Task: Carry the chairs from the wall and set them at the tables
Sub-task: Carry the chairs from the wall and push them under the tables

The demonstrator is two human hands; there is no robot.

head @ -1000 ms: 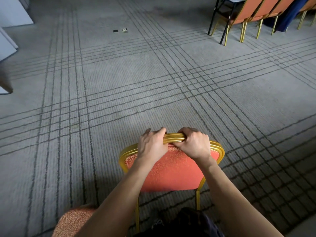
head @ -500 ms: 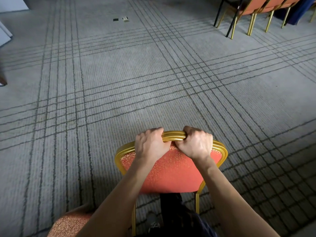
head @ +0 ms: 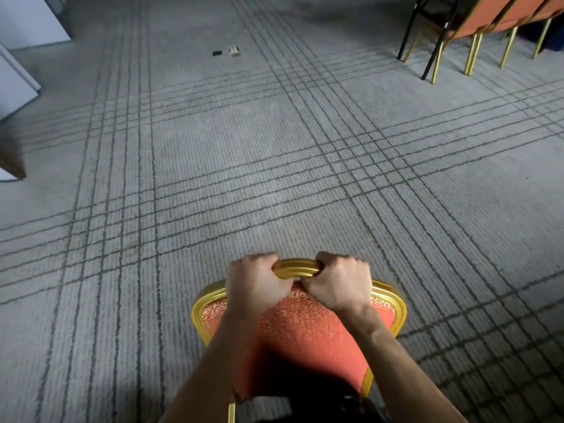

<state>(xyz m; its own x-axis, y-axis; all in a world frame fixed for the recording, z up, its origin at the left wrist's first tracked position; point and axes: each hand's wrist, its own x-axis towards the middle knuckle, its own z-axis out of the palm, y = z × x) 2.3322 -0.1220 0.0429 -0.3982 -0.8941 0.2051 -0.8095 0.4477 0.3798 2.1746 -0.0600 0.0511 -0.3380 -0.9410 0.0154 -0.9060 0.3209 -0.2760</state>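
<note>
Open carpet [head: 244, 166] ahead; chairs [head: 488, 22] far right; white panels [head: 18, 77] left.

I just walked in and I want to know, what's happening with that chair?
A person holds an orange padded chair with a gold metal frame by its back. The left hand and the right hand both grip its gold top rail, side by side. The chair is out over the grey lined carpet. More orange chairs with gold legs stand far ahead on the right, by a black table leg.
</note>
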